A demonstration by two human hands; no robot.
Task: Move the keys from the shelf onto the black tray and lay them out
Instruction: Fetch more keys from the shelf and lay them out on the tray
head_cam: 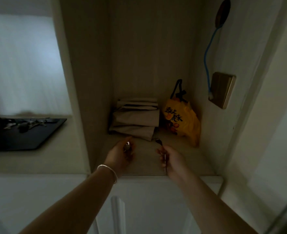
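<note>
Both my hands are inside a dim shelf niche (181,159). My left hand (120,154), with a silver bangle on the wrist, is closed around a small shiny key (127,146). My right hand (170,160) pinches a thin key whose dark tag (158,141) hangs out past the fingertips. The black tray (26,137) lies on the counter to the left of the niche, with several keys (26,124) spread along its far edge.
Folded beige cloth (136,119) and a yellow printed bag (181,122) sit at the back of the niche. A gold wall switch (222,89) with a blue cord hangs on the right wall. A white partition separates the niche from the tray.
</note>
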